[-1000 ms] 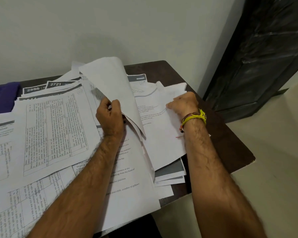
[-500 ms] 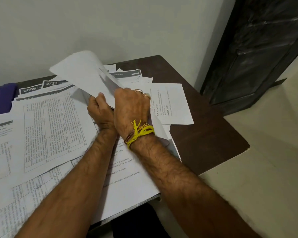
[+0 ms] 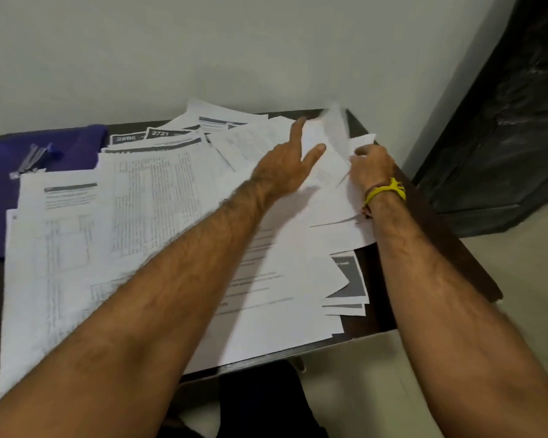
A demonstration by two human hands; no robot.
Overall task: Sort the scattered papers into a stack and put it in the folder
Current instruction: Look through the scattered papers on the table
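So the left hand (image 3: 282, 170) lies flat, fingers spread, on the scattered papers (image 3: 159, 200); right hand (image 3: 372, 167) pinches a blurred raised sheet (image 3: 332, 137) at the table's (image 3: 377, 317) far right.

Papers (image 3: 159, 210): printed sheets spread overlapping over most of the dark table (image 3: 380, 298).
Left hand (image 3: 285, 172): fingers extended, resting on far-right sheets.
Right hand (image 3: 372, 167): pinching a blurred lifted sheet (image 3: 332, 137); yellow wristband (image 3: 385, 192).
Purple folder (image 3: 76, 150): far left, partly under papers.
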